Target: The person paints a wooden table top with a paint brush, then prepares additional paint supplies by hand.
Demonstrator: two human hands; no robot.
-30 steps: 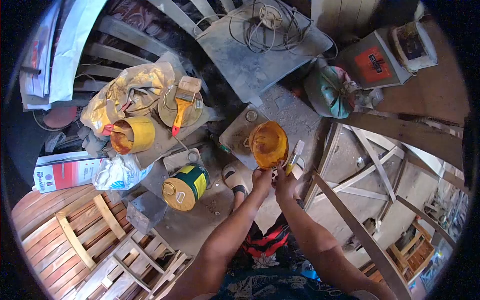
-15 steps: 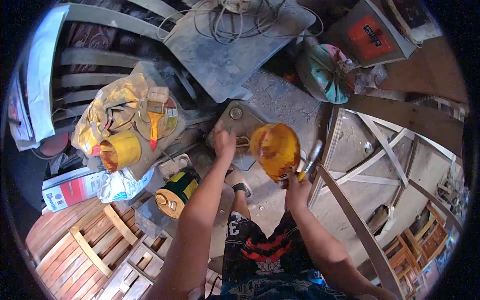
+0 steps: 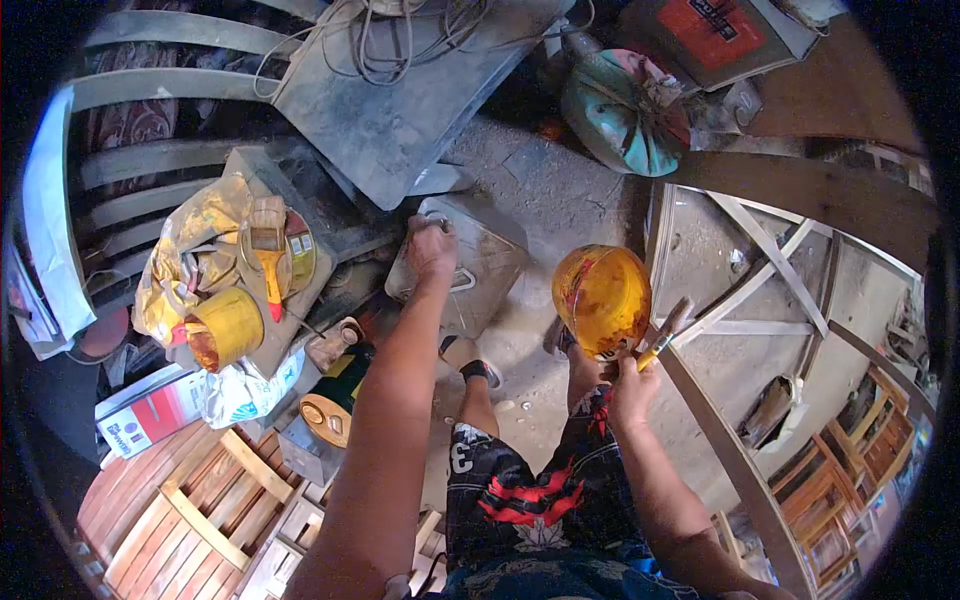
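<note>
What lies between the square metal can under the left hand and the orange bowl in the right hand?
In the head view, only bare dusty concrete floor separates the metal can from the orange bowl.

Floor [image 3: 560, 200]: tin can [image 3: 470, 262], sack [image 3: 625, 110]

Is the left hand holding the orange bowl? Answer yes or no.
No. The left hand rests on the square metal can, while the right hand holds the orange bowl and a brush.
</note>
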